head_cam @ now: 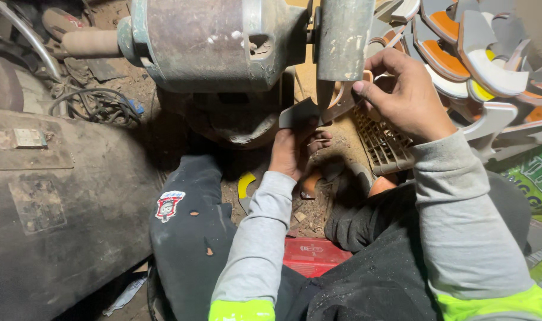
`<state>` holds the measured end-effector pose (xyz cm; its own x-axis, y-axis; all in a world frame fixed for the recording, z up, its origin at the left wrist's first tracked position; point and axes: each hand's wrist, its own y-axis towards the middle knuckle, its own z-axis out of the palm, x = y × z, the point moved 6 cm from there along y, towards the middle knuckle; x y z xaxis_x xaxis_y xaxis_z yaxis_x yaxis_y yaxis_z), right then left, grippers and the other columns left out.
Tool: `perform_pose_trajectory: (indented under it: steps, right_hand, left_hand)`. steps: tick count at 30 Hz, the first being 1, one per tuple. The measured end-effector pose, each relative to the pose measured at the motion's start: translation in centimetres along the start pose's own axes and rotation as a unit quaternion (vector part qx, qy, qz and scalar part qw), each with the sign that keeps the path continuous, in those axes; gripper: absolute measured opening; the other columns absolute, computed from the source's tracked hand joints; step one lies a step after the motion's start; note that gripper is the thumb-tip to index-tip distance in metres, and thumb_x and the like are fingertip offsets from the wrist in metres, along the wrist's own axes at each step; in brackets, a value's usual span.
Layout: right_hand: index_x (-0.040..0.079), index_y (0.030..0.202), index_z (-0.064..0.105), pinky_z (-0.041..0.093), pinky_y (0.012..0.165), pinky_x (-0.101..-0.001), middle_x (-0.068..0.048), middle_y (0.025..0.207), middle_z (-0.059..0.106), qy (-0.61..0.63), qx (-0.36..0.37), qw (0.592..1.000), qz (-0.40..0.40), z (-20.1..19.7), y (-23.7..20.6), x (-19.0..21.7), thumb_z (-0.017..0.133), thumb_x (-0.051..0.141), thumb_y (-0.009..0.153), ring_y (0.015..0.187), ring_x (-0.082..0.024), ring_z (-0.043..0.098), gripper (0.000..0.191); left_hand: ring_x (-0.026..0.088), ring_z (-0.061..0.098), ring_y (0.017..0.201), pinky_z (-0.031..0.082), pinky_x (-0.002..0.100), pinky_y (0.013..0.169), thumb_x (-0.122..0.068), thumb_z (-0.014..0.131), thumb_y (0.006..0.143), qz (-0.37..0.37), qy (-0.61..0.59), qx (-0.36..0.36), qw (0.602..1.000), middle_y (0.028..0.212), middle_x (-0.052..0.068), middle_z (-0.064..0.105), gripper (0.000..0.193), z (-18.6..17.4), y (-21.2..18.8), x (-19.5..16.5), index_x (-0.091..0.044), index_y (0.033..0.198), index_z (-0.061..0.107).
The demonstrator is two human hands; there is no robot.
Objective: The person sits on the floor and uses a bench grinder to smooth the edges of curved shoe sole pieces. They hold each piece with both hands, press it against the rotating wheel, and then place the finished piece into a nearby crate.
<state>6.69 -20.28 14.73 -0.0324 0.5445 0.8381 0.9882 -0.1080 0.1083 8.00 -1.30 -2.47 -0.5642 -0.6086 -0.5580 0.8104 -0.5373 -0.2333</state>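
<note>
My left hand (294,151) grips the lower end of a curved grey sickle-like blade (306,112) from below. My right hand (404,95) pinches the blade's upper part near its orange handle end, just under the grey grinding wheel (344,37). The blade is held up against the wheel's lower edge. The wheel sits on the shaft of a dusty grey bench grinder motor (214,41) straight ahead of me. Both arms wear grey sleeves with yellow-green cuffs.
A pile of curved blades with orange, yellow and white parts (479,53) fills the upper right, beside a beige plastic crate (384,145). A large dark metal casing (57,196) stands at left, cables (98,104) behind it. A red flat object (312,255) lies between my legs.
</note>
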Motion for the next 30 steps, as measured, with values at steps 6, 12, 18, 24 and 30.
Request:
perform_pose_trajectory:
  steps: [6, 12, 18, 24, 30]
  right_hand:
    - [-0.002, 0.111, 0.064, 0.05, 0.076, -0.024, -0.003, 0.099, 0.069, 0.006, 0.0, 0.998, -0.058, 0.7, 0.5, 0.0, 0.076, 0.014, 0.098, 0.087, -0.008, 0.061, 0.024]
    - [-0.004, 0.121, 0.063, 0.052, 0.085, -0.0256, -0.005, 0.106, 0.069, 0.03, -0.032, 0.991, -0.129, 2.7, -1.2, 0.5, 0.073, 0.01, 0.102, 0.095, -0.009, 0.063, 0.025]
    - [0.0, 0.106, 0.06, 0.055, 0.069, -0.0228, -0.002, 0.089, 0.067, 0.145, -0.01, 0.989, 0.033, 5.7, -2.7, -0.9, 0.07, 0.009, 0.098, 0.081, -0.007, 0.064, 0.015]
    - [-0.002, 0.102, 0.061, 0.061, 0.078, -0.0248, -0.003, 0.092, 0.068, 0.184, 0.14, 0.97, 0.079, 6.2, -3.4, -0.5, 0.07, 0.002, 0.092, 0.087, -0.009, 0.071, 0.014]
    - [-0.002, 0.112, 0.062, 0.058, 0.084, -0.0249, -0.003, 0.1, 0.07, 0.165, 0.121, 0.978, 0.033, 5.0, -3.0, -0.7, 0.07, -0.003, 0.088, 0.094, -0.009, 0.069, 0.025]
  left_hand:
    - [0.029, 0.071, 0.091, 0.057, 0.041, 0.082, -0.014, 0.068, 0.104, 0.022, 0.012, 0.011, 1.0, 0.103, 0.017, 0.069, 0.031, -0.7, 0.3, 0.0, 0.007, 0.126, 0.064]
    - [0.024, 0.071, 0.089, 0.059, 0.038, 0.078, -0.017, 0.067, 0.096, 0.042, 0.069, -0.028, 0.996, 0.105, 0.013, 0.073, 0.026, -1.8, -1.1, -2.6, 0.002, 0.114, 0.066]
    - [0.017, 0.069, 0.093, 0.057, 0.033, 0.085, -0.01, 0.072, 0.095, 0.002, 0.087, -0.066, 0.994, 0.105, 0.009, 0.072, 0.022, -2.4, -3.1, -5.1, 0.004, 0.111, 0.067]
    - [0.015, 0.071, 0.096, 0.055, 0.028, 0.092, 0.002, 0.07, 0.087, 0.18, 0.373, -0.019, 0.91, 0.103, 0.006, 0.077, 0.023, 2.0, -5.9, -11.5, 0.0, 0.109, 0.074]
    - [0.011, 0.065, 0.104, 0.051, 0.023, 0.095, 0.004, 0.078, 0.085, 0.239, 0.419, 0.042, 0.875, 0.109, 0.0, 0.068, 0.031, 6.2, -7.4, -12.1, -0.008, 0.113, 0.077]
